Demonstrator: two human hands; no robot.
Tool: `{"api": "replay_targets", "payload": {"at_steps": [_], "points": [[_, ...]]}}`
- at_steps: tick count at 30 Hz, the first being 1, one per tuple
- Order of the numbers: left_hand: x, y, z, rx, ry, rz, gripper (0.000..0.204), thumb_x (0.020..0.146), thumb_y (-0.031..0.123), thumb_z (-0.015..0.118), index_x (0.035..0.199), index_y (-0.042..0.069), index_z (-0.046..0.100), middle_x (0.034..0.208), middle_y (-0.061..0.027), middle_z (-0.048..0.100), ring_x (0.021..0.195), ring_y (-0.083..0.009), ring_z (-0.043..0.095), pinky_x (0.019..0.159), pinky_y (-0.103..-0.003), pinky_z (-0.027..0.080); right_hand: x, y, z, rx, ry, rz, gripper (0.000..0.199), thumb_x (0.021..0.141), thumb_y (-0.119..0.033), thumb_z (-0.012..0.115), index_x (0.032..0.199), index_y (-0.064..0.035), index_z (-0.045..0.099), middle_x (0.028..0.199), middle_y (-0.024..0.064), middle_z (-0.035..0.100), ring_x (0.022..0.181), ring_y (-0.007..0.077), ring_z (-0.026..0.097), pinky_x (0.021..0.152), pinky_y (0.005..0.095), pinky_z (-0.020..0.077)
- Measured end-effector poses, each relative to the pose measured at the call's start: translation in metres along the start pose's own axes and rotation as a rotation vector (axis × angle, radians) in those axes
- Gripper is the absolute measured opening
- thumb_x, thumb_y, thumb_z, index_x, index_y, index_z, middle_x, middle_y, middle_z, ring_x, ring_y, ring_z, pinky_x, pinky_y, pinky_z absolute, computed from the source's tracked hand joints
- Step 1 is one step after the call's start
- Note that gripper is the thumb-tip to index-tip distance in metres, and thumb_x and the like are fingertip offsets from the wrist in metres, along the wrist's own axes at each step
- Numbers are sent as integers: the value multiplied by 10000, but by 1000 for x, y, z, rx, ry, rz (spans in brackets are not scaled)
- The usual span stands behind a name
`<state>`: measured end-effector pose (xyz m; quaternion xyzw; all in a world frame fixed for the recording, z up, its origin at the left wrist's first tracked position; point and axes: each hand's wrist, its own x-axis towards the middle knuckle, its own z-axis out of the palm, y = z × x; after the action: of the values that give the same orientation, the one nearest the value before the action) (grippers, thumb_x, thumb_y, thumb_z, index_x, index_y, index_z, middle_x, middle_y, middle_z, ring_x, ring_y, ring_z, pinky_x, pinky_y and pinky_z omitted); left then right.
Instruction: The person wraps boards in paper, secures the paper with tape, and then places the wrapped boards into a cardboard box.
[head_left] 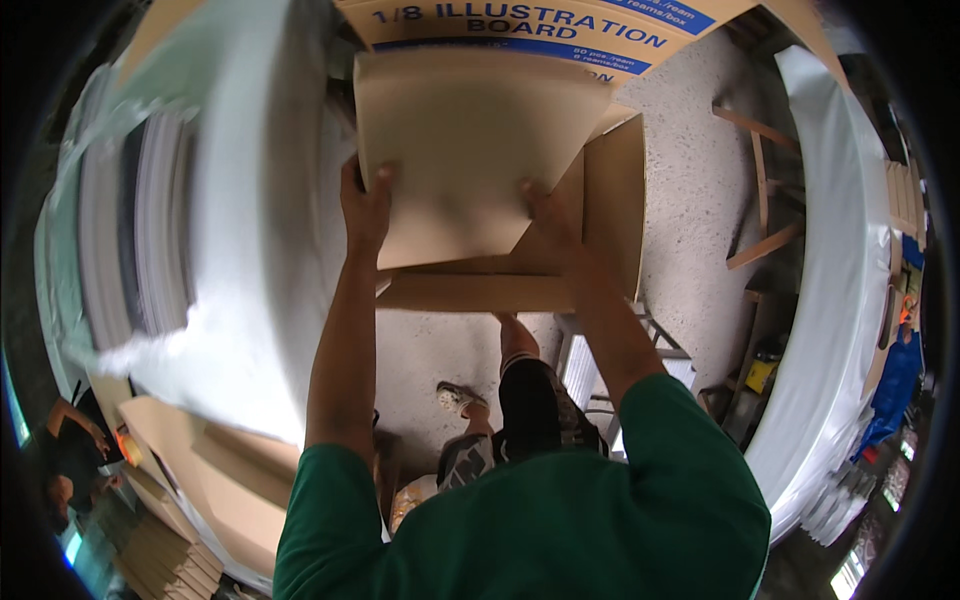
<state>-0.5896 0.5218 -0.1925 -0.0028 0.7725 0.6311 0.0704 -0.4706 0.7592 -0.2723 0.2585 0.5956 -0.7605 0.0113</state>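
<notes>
Brown and stiff-looking, a board panel (pixel 460 165) spans our grip above an open carton (pixel 470 292). Our left hand (pixel 368 208) grasps the panel by its left edge, thumb laid on the face; our right hand (pixel 548 212) has the opposite edge in much the same way, with the fingers of both largely lost behind the board. The panel sits tilted between the two hands and reaches out past them, its far end toward the printed cardboard (pixel 520 25) beyond the carton, its near edge just inside the carton's near wall.

We judge the work to be midway: the carton stands open and the panel is in our hands, but it has not been set down or let go. Placing and releasing it appear to be left, though we cannot tell whether it is bound into the carton or out of it, nor whether it is one sheet or a pack. Much of the carton's inside is hidden beneath it. Left of the carton stands a plastic-wrapped stack (pixel 255 200); right of it, across the concrete floor (pixel 690 150), runs a long white wrapped form (pixel 835 290)
</notes>
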Motion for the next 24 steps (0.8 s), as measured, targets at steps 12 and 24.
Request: {"api": "replay_targets", "payload": {"at_steps": [12,24], "points": [[48,-254,47,279,-16,-318,724,808,537,540,1223,-44,423,1069,-207,547,972,-287,542,845,-351,407,97,210,-31,154,-121,493,864,736,-449,682,1339,10,267,1308,163,400,1185,296,405,1005,380,318],[-51,-276,44,616,-660,-742,572,891,322,464,1353,30,295,1333,-203,389,1218,-303,403,1022,-408,298,133,211,-3,5,-161,679,1081,721,-428,685,1417,-103,-75,1456,153,139,1320,316,188,1043,455,217]]}}
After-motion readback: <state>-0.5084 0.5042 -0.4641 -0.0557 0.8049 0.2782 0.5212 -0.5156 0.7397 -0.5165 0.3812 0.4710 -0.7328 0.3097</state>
